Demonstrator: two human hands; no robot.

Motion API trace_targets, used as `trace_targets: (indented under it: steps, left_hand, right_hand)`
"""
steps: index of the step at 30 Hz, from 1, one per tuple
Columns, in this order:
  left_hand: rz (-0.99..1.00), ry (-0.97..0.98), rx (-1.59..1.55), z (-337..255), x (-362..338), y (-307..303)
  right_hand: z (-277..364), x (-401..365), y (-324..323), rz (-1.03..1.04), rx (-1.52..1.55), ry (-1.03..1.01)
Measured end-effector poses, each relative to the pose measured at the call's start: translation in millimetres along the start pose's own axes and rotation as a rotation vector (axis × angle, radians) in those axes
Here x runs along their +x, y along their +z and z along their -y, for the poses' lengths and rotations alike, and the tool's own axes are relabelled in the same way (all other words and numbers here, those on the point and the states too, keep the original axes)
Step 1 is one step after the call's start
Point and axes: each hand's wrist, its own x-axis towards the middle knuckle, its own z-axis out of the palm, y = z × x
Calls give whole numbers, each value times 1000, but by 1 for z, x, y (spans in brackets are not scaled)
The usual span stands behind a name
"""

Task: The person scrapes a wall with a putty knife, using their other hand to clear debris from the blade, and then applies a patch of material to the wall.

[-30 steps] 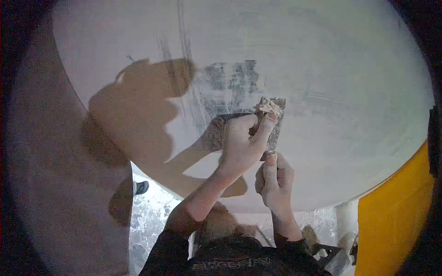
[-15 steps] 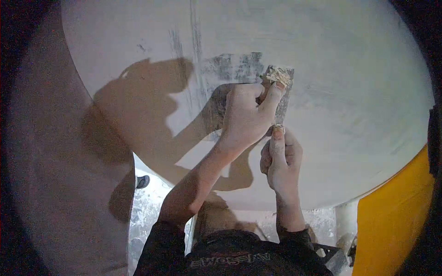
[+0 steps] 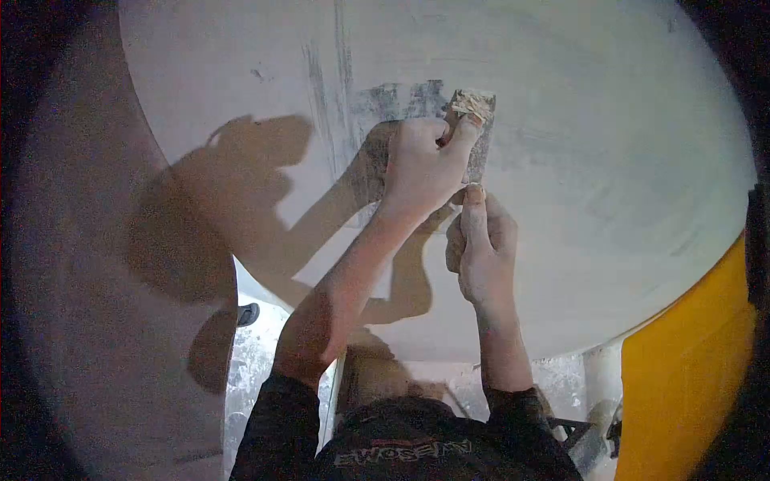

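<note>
A putty knife with a lump of beige filler at its top end lies flat against a white plastered surface. My left hand presses on the blade's upper part, with its fingertips at the filler. My right hand is closed around the handle just below, thumb pointing up along it. A grey smeared patch lies on the plaster to the left of the tool. Both arms cast shadows on the surface.
A brown wall runs down the left side and a yellow surface stands at the lower right. Below, a spattered floor shows a shoe tip and some equipment near my dark sleeves.
Both hands have slid the putty knife upward along the plaster, to the level of the grey patch. The grip on the tool is unchanged.
</note>
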Motion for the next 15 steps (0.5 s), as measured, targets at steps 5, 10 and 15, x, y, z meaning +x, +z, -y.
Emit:
trace_targets:
  steps: [5,10,15]
  left_hand:
    - [29,-106,-82,-11,-4,1]
    - [39,-64,-32,-14,0,4]
    - [88,-69,34,-3,4,-7]
  right_hand:
    - [6,-8,6,-34,64,-15]
    - [7,-8,6,-68,61,-76]
    - [-14,3,16,-80,35,-110]
